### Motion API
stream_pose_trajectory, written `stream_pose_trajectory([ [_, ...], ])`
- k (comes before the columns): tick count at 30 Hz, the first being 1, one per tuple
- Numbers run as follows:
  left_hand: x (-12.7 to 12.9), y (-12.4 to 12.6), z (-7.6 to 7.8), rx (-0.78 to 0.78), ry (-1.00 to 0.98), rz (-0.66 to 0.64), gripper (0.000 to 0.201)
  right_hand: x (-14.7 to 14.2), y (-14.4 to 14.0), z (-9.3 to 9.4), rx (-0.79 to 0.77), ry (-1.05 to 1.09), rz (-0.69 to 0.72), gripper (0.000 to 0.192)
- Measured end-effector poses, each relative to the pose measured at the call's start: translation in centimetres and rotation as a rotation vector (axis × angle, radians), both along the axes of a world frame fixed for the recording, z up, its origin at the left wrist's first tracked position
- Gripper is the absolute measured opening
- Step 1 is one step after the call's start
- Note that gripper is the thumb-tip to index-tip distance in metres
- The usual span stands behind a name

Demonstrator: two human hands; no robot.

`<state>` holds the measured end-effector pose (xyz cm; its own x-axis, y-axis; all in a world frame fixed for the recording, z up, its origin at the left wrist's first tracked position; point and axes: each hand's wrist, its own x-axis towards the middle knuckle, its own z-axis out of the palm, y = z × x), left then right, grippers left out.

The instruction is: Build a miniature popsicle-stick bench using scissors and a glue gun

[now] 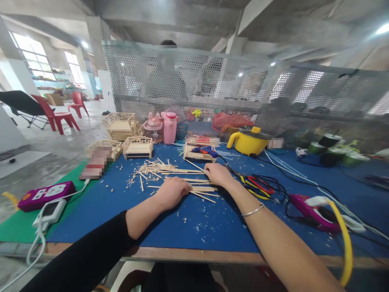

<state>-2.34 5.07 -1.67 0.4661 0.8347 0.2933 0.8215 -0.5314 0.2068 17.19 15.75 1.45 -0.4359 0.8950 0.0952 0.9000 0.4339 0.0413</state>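
Thin wooden sticks (pixel 203 189) lie in loose bundles across the blue mat, with my left hand (pixel 173 192) closed over their left ends, fingers pressed together. My right hand (pixel 219 175) is bent down at the far side of the sticks, its thumb and fingertips pinched around the end of a single slanting stick (pixel 194 165). Just beyond it, a blue glue gun (pixel 208 151) rests on a small wooden bed-like frame (pixel 187 155). Left of the hands, short sticks and broken bits form a pile (pixel 156 167). My fingers partly cover the stick ends.
Finished-looking small wooden frames (pixel 137 147) stand at the back left, near a pink jug (pixel 170 127). A yellow electric pot (pixel 251 141) sits at the back right. Pliers (pixel 258 186), cables and a purple power strip (pixel 316 213) lie right. A perforated screen (pixel 200 87) borders the table; a person is behind it.
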Motion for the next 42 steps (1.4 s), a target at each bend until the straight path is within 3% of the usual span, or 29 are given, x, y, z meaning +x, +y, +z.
stream_pose_trajectory([
  [2,-0.1,0.3,0.0,0.077,-0.008,0.015,0.025,0.2,-0.9,0.2,0.002,0.013,0.051,0.022],
  [5,0.0,0.8,-0.3,0.161,0.06,0.032,0.052,0.1,-2.3,0.4,-0.03,0.006,0.124,0.018],
  [7,0.0,1.0,-0.5,0.127,0.122,0.041,0.059,0.0,-2.7,0.5,-0.074,0.014,0.215,0.018],
  [10,0.1,0.9,-0.7,0.019,0.154,0.049,0.052,0.4,-2.4,0.7,-0.142,0.114,0.35,0.026],
  [15,0.3,1.3,-0.2,0.05,0.171,0.064,0.048,2.9,-0.9,0.9,-0.084,-0.026,0.015,0.039],
  [20,0.2,3.9,0.7,-0.025,0.214,0.101,0.093,3.8,0.1,0.7,-0.089,-0.065,-0.016,0.033],
  [23,0.6,4.3,1.1,-0.001,0.207,0.044,0.084,3.8,0.6,0.5,-0.09,-0.056,0.005,0.027],
  [30,2.4,2.2,1.3,-0.067,0.238,0.03,0.026,4.0,1.7,-0.5,-0.073,0.012,0.074,0.024],
  [33,2.3,1.2,1.2,-0.091,0.252,0.071,0.02,4.1,1.8,-1.0,-0.062,0.032,0.089,0.023],
  [38,1.7,-0.1,1.3,-0.037,0.289,0.012,0.017,3.2,1.0,-1.1,-0.026,0.055,0.13,0.024],
  [42,2.1,-0.6,1.2,0.007,0.332,0.025,0.018,1.1,-0.1,-1.1,0.075,0.155,0.256,0.028],
])
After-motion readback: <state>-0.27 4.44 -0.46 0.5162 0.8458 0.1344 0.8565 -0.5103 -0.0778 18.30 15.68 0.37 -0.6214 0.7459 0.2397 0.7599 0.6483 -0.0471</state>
